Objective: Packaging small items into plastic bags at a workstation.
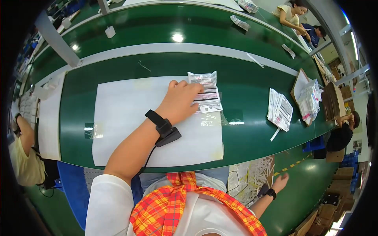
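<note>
My left hand reaches across a white sheet on the green table. Its thumb and index finger lie apart on the left side of a flat, printed white packet in clear plastic. The packet's left part is hidden under the fingers; whether it is one packet or several overlapping ones I cannot tell. My right hand is off the table, low at the right, beyond the near edge. Its fingers are stretched out and nothing shows in them. Below it is a container of shredded white strips.
Several printed packets lie in a pile on the right, with a white strip beside them. A box of plastic-wrapped packets stands farther right. A white rail crosses behind the sheet. Other people work at the far right and left.
</note>
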`<state>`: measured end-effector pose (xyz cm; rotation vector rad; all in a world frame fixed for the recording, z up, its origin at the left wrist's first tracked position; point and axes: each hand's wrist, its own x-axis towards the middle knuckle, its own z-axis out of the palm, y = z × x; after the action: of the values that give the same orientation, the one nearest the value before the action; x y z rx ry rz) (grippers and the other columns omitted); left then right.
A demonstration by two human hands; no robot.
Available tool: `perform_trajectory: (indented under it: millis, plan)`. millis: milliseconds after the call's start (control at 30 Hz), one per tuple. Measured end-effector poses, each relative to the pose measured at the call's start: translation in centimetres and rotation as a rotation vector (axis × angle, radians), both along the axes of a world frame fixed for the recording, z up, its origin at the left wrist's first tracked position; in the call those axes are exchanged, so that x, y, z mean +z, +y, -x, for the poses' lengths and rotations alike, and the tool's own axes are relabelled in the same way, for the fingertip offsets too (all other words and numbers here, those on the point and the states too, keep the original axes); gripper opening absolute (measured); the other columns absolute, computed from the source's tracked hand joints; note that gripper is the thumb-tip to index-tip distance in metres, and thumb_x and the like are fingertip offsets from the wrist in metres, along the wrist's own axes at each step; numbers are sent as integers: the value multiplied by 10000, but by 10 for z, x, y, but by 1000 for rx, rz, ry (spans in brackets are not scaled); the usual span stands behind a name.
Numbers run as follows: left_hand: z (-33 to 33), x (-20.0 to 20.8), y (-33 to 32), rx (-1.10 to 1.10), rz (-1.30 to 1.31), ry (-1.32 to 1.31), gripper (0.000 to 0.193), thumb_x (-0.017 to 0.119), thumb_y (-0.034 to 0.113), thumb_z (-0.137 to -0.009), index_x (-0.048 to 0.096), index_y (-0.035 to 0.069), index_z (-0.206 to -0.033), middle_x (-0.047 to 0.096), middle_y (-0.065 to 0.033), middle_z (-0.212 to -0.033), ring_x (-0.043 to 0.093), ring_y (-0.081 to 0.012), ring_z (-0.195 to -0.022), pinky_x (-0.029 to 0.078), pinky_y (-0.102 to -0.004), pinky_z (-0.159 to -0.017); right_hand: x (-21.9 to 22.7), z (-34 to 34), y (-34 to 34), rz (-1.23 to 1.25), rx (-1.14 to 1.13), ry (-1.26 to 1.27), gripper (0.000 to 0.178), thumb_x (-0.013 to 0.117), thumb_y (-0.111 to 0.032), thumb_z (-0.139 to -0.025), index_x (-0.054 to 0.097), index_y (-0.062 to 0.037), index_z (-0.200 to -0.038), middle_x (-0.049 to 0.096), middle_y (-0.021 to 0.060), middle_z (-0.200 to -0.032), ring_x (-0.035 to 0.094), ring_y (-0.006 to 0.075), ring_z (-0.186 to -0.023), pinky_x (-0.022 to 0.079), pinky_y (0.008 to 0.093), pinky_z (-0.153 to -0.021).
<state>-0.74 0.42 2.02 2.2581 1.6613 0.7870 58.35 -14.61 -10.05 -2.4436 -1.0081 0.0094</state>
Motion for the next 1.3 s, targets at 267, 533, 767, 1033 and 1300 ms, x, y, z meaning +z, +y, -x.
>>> perform_trajectory:
  millis: [267,533,767,1033,1300]
  plan:
    - [-1,-3,-6,54,-171,72,185,722,174,-723,679,126,-897,586,-43,-971,504,-256,-982,344,-400,-872,162,342,176,-53,1204,295,513,623,-156,-900,467,-28,-1372,611,159,-1156,617,239,-996,480,329,-888]
    - [-4,-7,9,134,-176,20,182,710,107,-686,666,97,-862,562,-74,-935,495,-261,-962,362,-395,-819,159,384,258,220,1450,173,702,722,-145,-774,430,-65,-1408,564,173,-1192,580,280,-1011,474,360,-898]
    - [6,-9,24,167,-231,-52,140,646,39,-694,636,75,-829,547,-77,-904,497,-264,-916,365,-389,-794,172,430,310,240,1785,-18,590,735,-139,-741,541,-10,-1283,592,152,-1145,584,281,-1008,479,356,-896]
    - [8,-16,37,195,-242,-159,143,588,-12,-722,637,79,-820,526,-66,-855,493,-269,-877,359,-395,-801,157,457,486,-291,1200,97,457,734,-282,-814,621,14,-1144,651,206,-1063,633,311,-973,494,384,-881]
    - [14,-22,35,133,-193,-150,191,562,-39,-731,656,94,-830,559,-53,-864,506,-265,-888,355,-404,-836,158,261,445,-343,1143,-477,275,678,-213,-823,645,-43,-1038,660,163,-1048,637,307,-972,493,401,-868]
